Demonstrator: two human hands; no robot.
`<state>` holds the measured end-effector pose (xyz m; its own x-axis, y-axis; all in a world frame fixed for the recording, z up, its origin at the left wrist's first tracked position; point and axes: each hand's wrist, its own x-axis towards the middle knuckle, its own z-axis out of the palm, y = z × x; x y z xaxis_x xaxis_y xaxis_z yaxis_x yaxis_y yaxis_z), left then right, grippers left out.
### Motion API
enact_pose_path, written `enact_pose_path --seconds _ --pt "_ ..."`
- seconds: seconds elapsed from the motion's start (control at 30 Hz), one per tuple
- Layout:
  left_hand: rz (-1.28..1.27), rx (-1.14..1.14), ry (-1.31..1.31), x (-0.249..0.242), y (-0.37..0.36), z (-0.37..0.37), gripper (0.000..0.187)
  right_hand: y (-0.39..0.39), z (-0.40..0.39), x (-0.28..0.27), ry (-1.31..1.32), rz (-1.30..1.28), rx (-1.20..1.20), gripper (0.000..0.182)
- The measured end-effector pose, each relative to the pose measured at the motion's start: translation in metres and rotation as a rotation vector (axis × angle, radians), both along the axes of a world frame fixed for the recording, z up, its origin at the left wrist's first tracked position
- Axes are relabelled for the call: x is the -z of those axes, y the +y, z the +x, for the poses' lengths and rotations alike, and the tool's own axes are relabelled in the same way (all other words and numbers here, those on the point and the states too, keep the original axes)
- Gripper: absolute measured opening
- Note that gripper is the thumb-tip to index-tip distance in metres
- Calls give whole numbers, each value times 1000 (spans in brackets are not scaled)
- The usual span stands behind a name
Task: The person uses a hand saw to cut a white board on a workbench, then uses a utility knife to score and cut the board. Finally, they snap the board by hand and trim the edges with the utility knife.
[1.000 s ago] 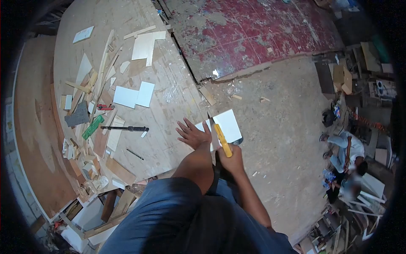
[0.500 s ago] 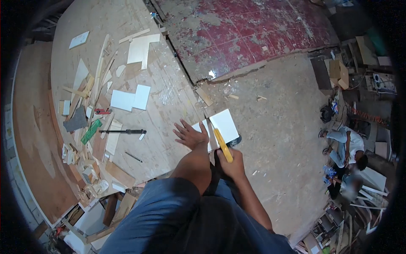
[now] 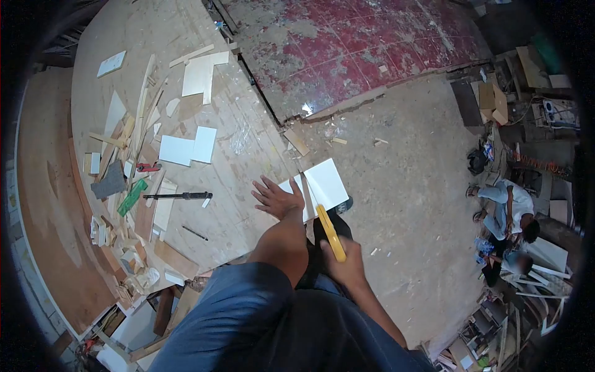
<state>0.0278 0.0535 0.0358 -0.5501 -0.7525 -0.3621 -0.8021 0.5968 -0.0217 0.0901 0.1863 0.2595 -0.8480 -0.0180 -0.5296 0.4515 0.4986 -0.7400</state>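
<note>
A white board (image 3: 328, 183) lies across the edge of the wooden worktable (image 3: 248, 180), part of it sticking out over the floor. My left hand (image 3: 279, 197) presses flat on the board's table side, fingers spread. Gripped in my right hand (image 3: 346, 263) is the yellow handle of a handsaw (image 3: 331, 232), held close to my body. Its thin blade runs forward along the board, beside the table edge, and is hard to see from above.
Two white panels (image 3: 176, 150), wood offcuts (image 3: 197, 74), a black bar-like tool (image 3: 180, 196) and a green piece (image 3: 132, 197) lie on the table. A seated person (image 3: 511, 208) is at the far right, near stacked scrap. A cardboard box (image 3: 493, 102) stands behind.
My right hand has drawn the saw back toward my body and slightly right. My left hand stays flat on the board. The whole view has shifted a little.
</note>
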Motion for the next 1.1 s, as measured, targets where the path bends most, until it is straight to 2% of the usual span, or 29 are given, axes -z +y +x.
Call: enact_pose_path --seconds 0.1,0.13,0.2,0.27,0.37,0.43,0.53,0.63,0.67,0.77,0.83,0.93,0.97,1.03,1.1 --pt "-8 3 -13 1 0 2 95 4 9 -7 -6 20 30 31" --pt "-6 0 2 1 0 1 95 -1 -4 5 -9 21 34 32" --pt "-7 -10 13 1 1 7 95 -9 -20 65 42 48 -24 28" --pt "2 -5 44 1 0 4 95 -14 -28 83 85 29 -26 29" --pt "-34 9 68 9 2 7 94 -1 -16 60 103 -13 18 29" --pt "-13 8 49 0 1 3 94 2 -7 -5 -4 28 15 28" --pt "5 1 17 0 0 4 94 4 1 -7 -28 47 31 27" --pt "6 -1 2 1 1 6 95 -11 -16 91 77 41 -1 26" --pt "7 0 -1 0 0 3 95 -10 -19 100 83 38 -5 26" --pt "1 18 46 -1 1 6 96 0 -7 85 120 -8 -22 25" --pt "-15 18 44 5 0 1 95 -1 -10 18 -11 40 -3 24" --pt "-14 19 27 4 0 8 96 4 14 -14 -70 42 19 24" --pt "-4 19 41 3 -1 5 96 1 9 10 -67 43 15 24" --pt "-1 10 49 4 -1 6 96 -10 -4 74 96 0 24 24" --pt "-5 -2 66 5 -1 3 96 -24 -15 79 112 29 27 24"
